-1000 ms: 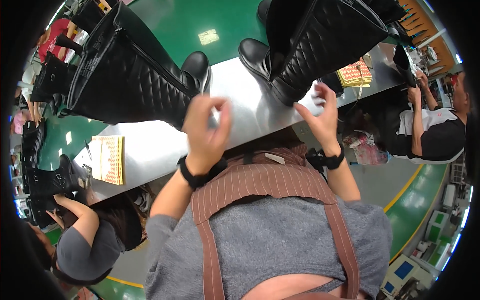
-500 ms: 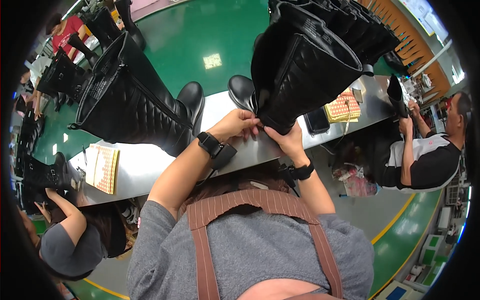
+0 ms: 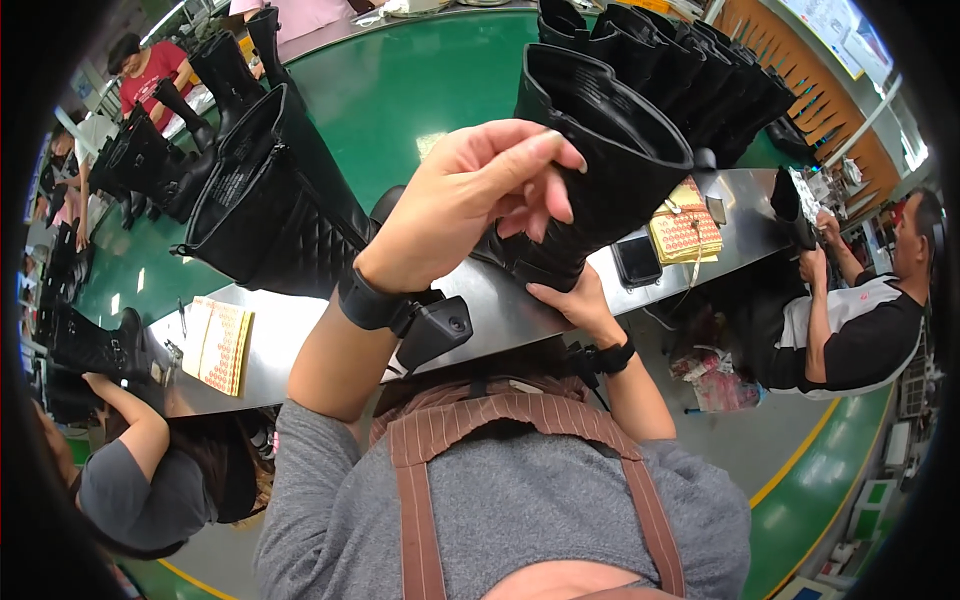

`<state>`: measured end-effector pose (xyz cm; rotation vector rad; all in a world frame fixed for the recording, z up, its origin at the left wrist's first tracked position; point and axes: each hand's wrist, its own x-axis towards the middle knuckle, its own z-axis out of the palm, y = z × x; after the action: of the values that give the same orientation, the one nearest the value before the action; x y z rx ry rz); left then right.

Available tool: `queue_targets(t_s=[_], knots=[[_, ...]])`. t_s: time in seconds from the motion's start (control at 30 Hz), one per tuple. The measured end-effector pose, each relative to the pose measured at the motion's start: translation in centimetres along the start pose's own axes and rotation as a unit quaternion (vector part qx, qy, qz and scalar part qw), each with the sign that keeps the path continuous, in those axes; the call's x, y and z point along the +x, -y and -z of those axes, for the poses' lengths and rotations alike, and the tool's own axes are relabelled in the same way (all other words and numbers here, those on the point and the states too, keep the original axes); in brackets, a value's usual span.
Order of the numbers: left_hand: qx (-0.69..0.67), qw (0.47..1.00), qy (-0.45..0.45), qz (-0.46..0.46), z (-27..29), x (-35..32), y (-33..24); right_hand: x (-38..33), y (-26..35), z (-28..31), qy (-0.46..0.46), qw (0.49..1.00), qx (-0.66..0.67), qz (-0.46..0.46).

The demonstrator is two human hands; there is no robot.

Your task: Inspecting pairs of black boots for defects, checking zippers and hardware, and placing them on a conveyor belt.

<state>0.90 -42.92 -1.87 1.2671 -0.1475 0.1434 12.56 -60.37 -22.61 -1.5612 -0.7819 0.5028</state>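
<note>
A tall black boot (image 3: 620, 150) is tilted over the steel worktable (image 3: 300, 330), with its open top turned toward me. My right hand (image 3: 570, 300) grips the boot's shaft from below. Raised in front of the shaft, my left hand (image 3: 460, 205) has its thumb stretched to the rim and its fingers curled against the boot's side. A black band with a small camera unit (image 3: 430, 330) sits on my left wrist. A black watch is on my right wrist.
A quilted black boot (image 3: 270, 210) stands to the left on the green belt (image 3: 410, 80). A row of boots (image 3: 700, 80) lines the far right. Patterned sheets (image 3: 222, 345) (image 3: 685, 230) and a phone (image 3: 637, 262) lie on the table. Seated workers sit right (image 3: 850, 320) and lower left (image 3: 130, 470).
The boot has been lifted and tipped toward me, and now looks much larger. My left hand has risen along the shaft; my right hand has stayed underneath.
</note>
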Motion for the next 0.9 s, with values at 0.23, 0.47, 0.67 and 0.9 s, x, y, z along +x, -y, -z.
queue_targets(t_s=[0.23, 0.47, 0.67, 0.9], knots=[[0.264, 0.955, -0.041, 0.131, 4.6, -9.6, 6.4, 0.2, 0.1, 1.9, 0.077, 0.996, 0.009, -0.045], [0.601, 0.662, -0.376, 0.245, 9.0, -19.7, 7.5, 3.3, 4.4, 3.6, 0.23, 0.969, -0.08, -0.051], [0.235, 0.902, -0.352, 0.087, 11.3, -15.5, 11.4, 3.0, 2.5, -1.0, 0.143, 0.978, -0.145, -0.036], [-0.084, 0.937, -0.339, -0.023, 9.5, -14.5, 11.7, 0.5, 3.1, -4.7, 0.064, 0.927, 0.336, -0.151]])
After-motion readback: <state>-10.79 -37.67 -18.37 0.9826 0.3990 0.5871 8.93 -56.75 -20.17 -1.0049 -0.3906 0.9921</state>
